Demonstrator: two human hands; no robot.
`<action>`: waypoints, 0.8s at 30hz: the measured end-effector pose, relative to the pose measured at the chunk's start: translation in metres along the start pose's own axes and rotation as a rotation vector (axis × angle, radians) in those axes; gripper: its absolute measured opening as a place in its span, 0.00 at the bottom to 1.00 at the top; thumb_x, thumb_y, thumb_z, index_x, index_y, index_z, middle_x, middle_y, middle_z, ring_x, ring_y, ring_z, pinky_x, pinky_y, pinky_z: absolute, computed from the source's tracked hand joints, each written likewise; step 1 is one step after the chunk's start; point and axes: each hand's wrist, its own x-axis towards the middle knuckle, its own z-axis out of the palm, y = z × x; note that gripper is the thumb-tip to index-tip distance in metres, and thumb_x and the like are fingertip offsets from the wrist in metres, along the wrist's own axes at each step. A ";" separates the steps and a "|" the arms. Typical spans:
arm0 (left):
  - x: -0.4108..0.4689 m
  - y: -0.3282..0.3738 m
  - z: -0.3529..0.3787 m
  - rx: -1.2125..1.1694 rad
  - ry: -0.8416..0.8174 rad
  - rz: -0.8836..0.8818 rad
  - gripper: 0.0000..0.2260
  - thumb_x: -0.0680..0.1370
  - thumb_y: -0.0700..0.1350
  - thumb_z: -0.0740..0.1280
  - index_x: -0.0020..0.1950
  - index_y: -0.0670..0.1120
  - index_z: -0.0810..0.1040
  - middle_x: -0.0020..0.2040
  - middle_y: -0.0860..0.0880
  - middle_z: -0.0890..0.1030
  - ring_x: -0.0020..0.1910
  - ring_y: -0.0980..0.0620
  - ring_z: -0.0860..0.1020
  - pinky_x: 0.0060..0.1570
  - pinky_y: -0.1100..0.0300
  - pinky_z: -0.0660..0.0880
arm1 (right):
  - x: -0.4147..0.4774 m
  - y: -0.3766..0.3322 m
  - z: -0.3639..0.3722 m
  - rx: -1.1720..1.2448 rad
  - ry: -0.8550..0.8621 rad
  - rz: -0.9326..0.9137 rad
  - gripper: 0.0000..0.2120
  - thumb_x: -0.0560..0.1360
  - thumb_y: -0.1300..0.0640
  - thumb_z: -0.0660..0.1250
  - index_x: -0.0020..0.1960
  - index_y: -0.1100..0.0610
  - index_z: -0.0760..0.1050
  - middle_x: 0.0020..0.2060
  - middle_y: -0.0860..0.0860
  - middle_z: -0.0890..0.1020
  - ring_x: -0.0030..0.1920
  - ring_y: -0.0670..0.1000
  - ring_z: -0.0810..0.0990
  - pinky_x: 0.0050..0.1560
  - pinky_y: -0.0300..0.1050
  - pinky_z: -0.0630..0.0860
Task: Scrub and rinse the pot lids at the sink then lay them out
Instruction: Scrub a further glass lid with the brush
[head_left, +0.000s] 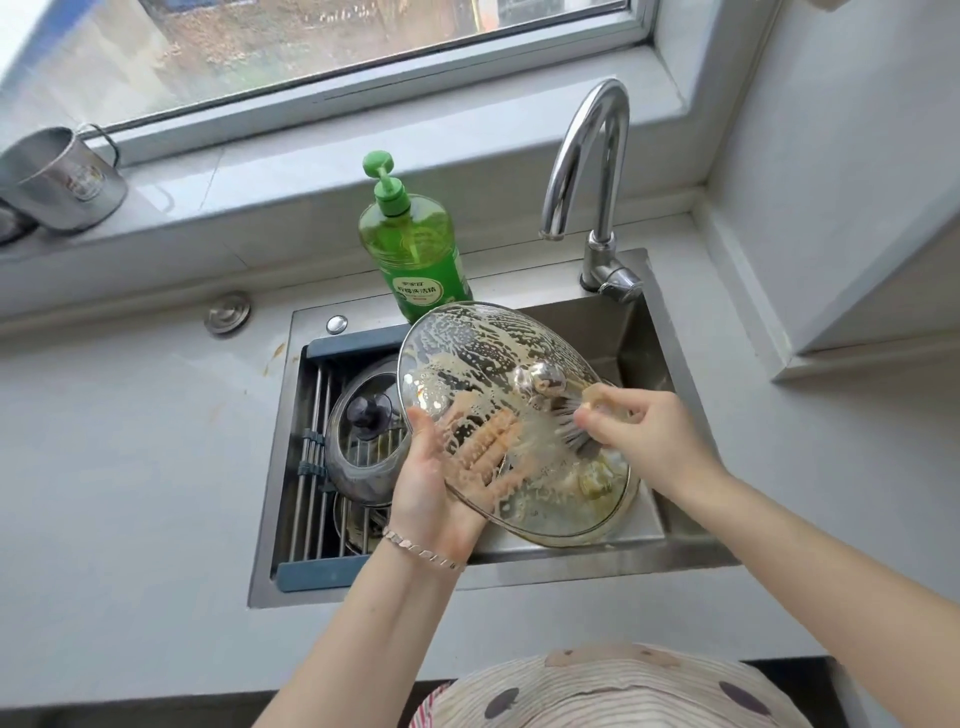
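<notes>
We hold the soapy glass lid (488, 343) tilted over the sink (644, 332): left hand (431, 488) clamps its rim, fingers spread beneath, thumb on top; right hand (644, 431) pinches a brush (569, 423) against the glass.

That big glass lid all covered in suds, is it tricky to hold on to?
Probably slippery: foam coats the glass lid, and the left hand spreads its fingers behind it with the thumb over the rim. Likely stiff but breakable, being clear glass above a steel sink.
</notes>
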 end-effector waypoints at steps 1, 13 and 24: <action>-0.002 -0.001 0.000 -0.008 -0.009 0.007 0.27 0.79 0.62 0.49 0.64 0.43 0.72 0.59 0.34 0.77 0.59 0.36 0.76 0.58 0.35 0.69 | 0.004 0.003 -0.002 -0.015 0.053 0.042 0.13 0.70 0.44 0.70 0.53 0.43 0.80 0.41 0.45 0.82 0.44 0.48 0.79 0.52 0.45 0.73; 0.005 0.011 0.005 -0.044 0.010 0.064 0.23 0.79 0.61 0.50 0.57 0.44 0.72 0.54 0.37 0.78 0.54 0.40 0.77 0.49 0.41 0.73 | -0.016 -0.011 0.019 -0.141 0.021 -0.139 0.18 0.72 0.46 0.69 0.61 0.46 0.77 0.26 0.49 0.76 0.32 0.49 0.74 0.38 0.45 0.71; 0.009 0.011 -0.003 -0.175 -0.003 0.075 0.26 0.79 0.62 0.50 0.59 0.42 0.72 0.58 0.35 0.77 0.58 0.38 0.75 0.51 0.38 0.71 | -0.045 0.000 0.020 -0.194 -0.133 -0.310 0.23 0.70 0.45 0.71 0.64 0.42 0.73 0.36 0.42 0.79 0.34 0.42 0.74 0.39 0.42 0.73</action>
